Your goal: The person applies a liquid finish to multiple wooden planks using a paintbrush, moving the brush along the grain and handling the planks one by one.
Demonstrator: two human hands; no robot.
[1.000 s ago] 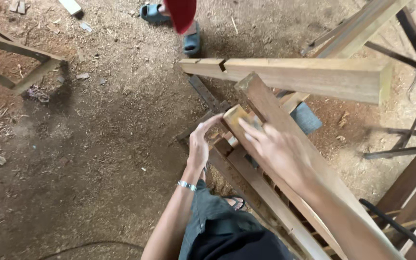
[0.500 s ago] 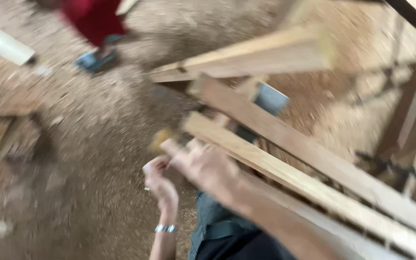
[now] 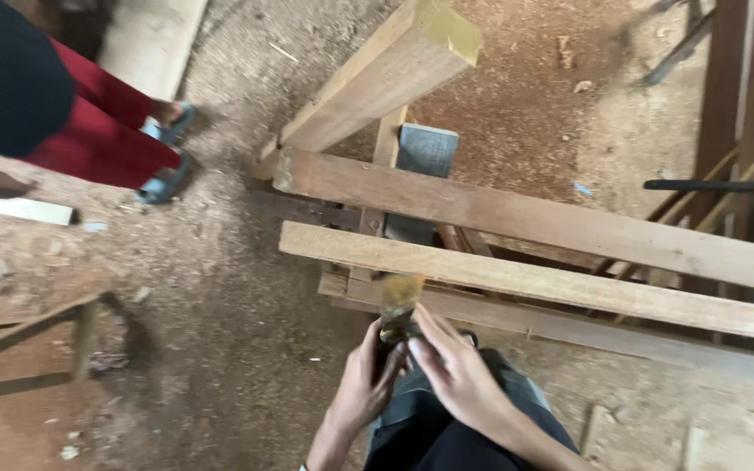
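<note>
A paintbrush with yellowish bristles points up, just below the near wooden plank. My left hand grips its dark handle from the left. My right hand closes on the handle from the right, fingertips at the metal ferrule. Both hands sit close to my body, above my dark trousers. A second, darker plank lies parallel behind the near one, and a thick beam angles away at the top.
Another person in red trousers and blue sandals stands at the upper left on the sawdust floor. A wooden frame sits low left. Upright timber and a dark rod stand on the right.
The view has swung, and the planks now run across in front of me. Both hands have drawn back from the planks toward my body and now hold the brush upright.
</note>
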